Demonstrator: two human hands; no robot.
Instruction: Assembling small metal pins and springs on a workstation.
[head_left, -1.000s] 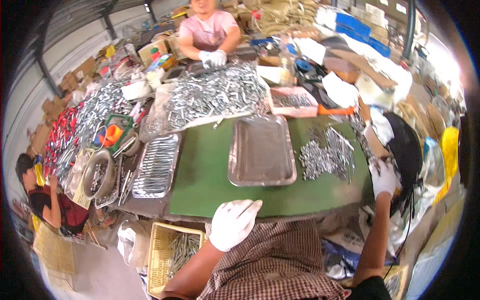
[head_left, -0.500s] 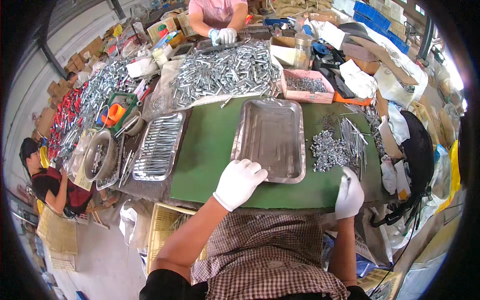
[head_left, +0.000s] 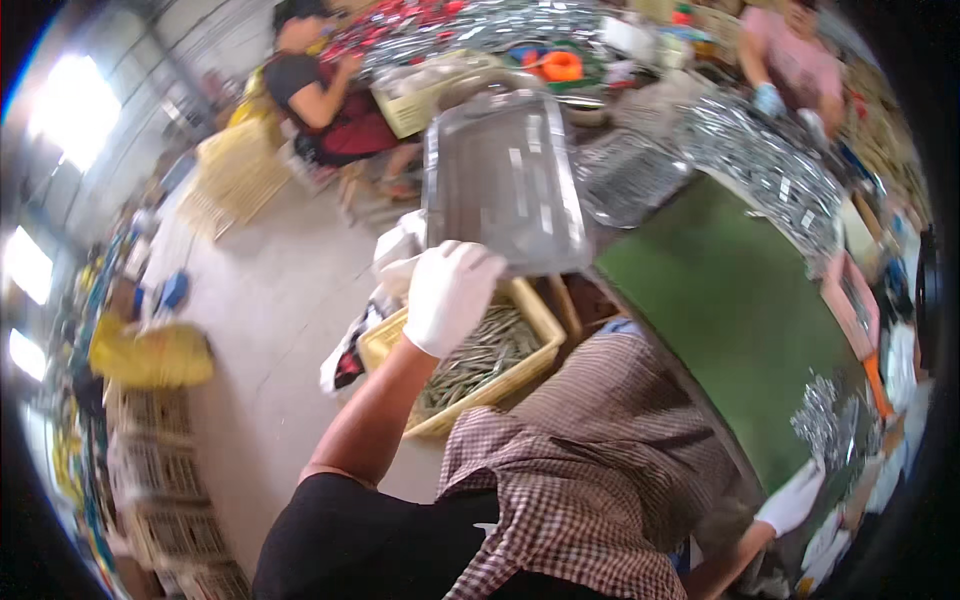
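Note:
My left hand (head_left: 450, 295), in a white glove, grips the near edge of a shiny rectangular metal tray (head_left: 500, 180) and holds it up off the table, to my left. The tray is blurred and looks empty. Right below it on the floor stands a yellow plastic basket (head_left: 480, 365) filled with thin metal pieces. My right hand (head_left: 795, 495), also gloved, is low at the right by the edge of the green table (head_left: 730, 300), near a small heap of metal parts (head_left: 825, 415). Its fingers are too small and blurred to read.
A second tray of metal parts (head_left: 630, 175) and a long heap of parts (head_left: 770, 165) lie on the table's far side, and a pink box (head_left: 850, 300) at its right. One person (head_left: 320, 95) sits at the upper left, another (head_left: 790, 60) works at the top right. Yellow crates (head_left: 240, 170) stand on the floor.
My left hand has taken the tray off the middle of the table and swung it left over the yellow basket. My view turned left with it. The right hand stays near the small heap.

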